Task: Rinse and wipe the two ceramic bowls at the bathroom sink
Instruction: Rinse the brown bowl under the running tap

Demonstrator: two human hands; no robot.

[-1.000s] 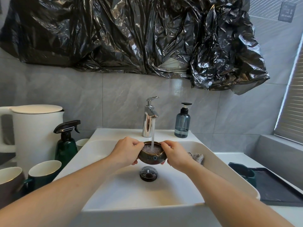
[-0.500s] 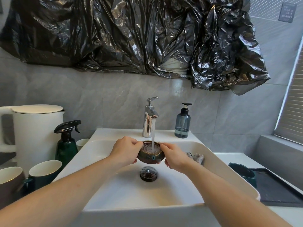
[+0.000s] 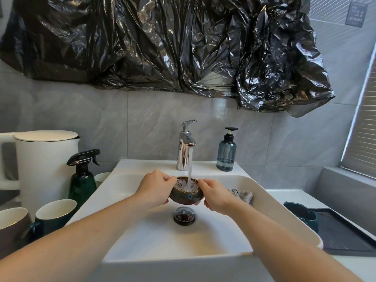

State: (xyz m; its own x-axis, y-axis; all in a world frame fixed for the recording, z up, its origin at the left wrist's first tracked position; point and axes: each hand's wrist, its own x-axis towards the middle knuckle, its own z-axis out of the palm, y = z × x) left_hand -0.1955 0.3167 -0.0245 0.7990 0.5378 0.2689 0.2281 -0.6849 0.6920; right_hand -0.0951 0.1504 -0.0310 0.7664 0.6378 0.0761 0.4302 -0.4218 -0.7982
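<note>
A small dark brown ceramic bowl (image 3: 186, 197) is held over the white sink (image 3: 274, 208), right under the running chrome faucet (image 3: 184, 147). The water stream falls into the bowl, which is full and foaming. My left hand (image 3: 155, 189) grips its left side, thumb on the rim. My right hand (image 3: 215, 195) grips its right side the same way. A dark green bowl (image 3: 303, 213) sits on the black tray (image 3: 341, 235) to the right of the sink.
A grey cloth (image 3: 243, 195) lies against the sink's right inner wall. The drain plug (image 3: 184, 215) is below the bowl. A soap dispenser (image 3: 226, 151) stands behind. A green spray bottle (image 3: 82, 178), white kettle (image 3: 43, 165) and mugs (image 3: 54, 214) crowd the left counter.
The bowl and both hands have stayed under the stream with only a slight shift; water keeps filling the bowl.
</note>
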